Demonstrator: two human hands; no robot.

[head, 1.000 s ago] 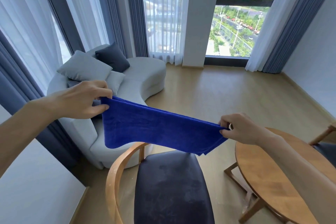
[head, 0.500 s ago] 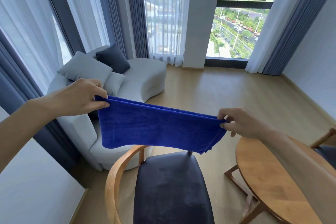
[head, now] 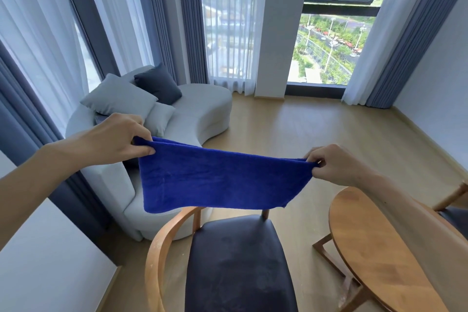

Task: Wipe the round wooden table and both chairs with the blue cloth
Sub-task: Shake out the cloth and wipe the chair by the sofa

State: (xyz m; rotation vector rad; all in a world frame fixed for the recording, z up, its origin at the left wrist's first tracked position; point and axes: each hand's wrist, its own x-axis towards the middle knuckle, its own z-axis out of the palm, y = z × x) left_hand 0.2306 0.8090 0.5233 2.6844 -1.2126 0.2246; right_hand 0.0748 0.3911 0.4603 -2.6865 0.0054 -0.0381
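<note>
Both hands hold the blue cloth (head: pixel 222 180) stretched in mid-air at centre: left hand (head: pixel 119 139) at nine o'clock and right hand (head: pixel 336 164) at three o'clock each pinch a top corner. Likely folding it for wiping. Below, a chair (head: pixel 238 263) at six o'clock, the round wooden table (head: pixel 374 248) at four.

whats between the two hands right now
In the head view, the blue cloth spans the whole gap, pinched at one top corner by the left hand and at the other by the right hand, hanging above the chair seat.
</note>
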